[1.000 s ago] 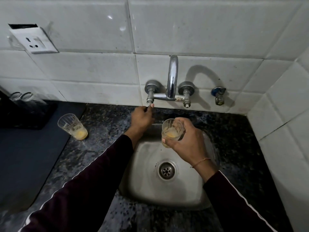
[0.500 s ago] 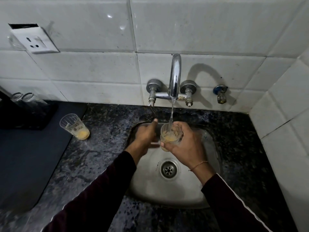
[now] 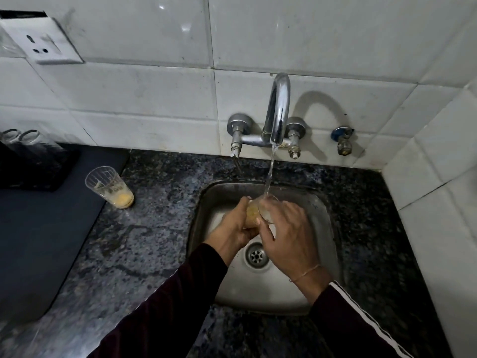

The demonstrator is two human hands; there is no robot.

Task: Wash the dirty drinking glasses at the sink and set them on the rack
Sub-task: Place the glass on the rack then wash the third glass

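Observation:
A drinking glass (image 3: 254, 213) with yellow residue is tilted on its side over the steel sink (image 3: 325, 228), under the stream from the chrome tap (image 3: 278, 107). My left hand (image 3: 232, 228) grips its base end and my right hand (image 3: 289, 233) wraps over its rim end, hiding most of it. A second dirty glass (image 3: 109, 187) with yellow dregs stands upright on the dark granite counter (image 3: 144, 241), left of the sink. At the far left, two clear upturned glasses (image 3: 22, 136) sit on a black rack (image 3: 38, 171).
A dark mat (image 3: 38, 241) covers the counter's left part. White tiled walls close off the back and the right side. A wall socket (image 3: 44, 45) is at the upper left, and a small blue-handled valve (image 3: 343, 140) sits right of the tap. The sink drain (image 3: 256, 255) lies below my hands.
My left hand left the tap handle and dropped onto the glass. Water now runs. The glass went from upright to tilted sideways under the stream, held by both hands.

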